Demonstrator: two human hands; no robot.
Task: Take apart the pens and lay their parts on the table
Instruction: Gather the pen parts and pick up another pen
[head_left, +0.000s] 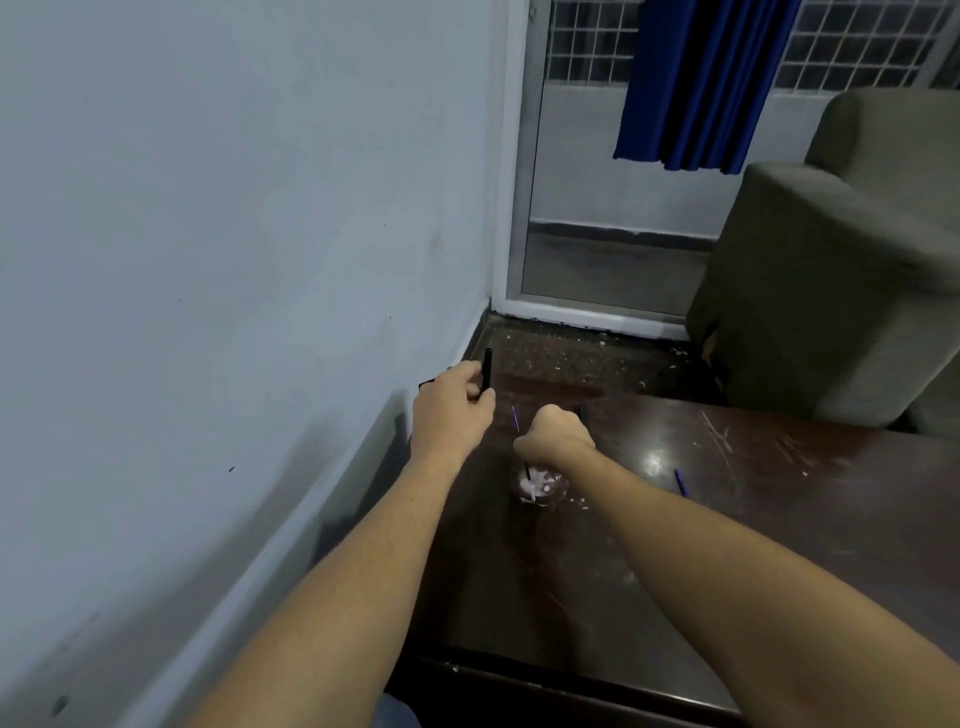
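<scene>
Wall: pale blue-grey plaster wall (208, 208), fills the left side, scuffs and small dark specks (some may be chips).
Door: glass door (597, 249) in a white frame, far corner, meets the wall.
Window: white grid grille (587, 41), top, showing on both sides of the curtain.
Curtain: deep blue curtain (696, 78), pleated, hem well above the floor.
Armchair: grey-olive armchair (831, 286), right, just beside the door.
Floor: dark speckled floor (571, 358), pale debris near the door sill.
Table: dark glossy wooden table (779, 519), scratched, left edge against the wall.
Light: dim, cool; one glare spot (655, 464) on the tabletop.
</scene>
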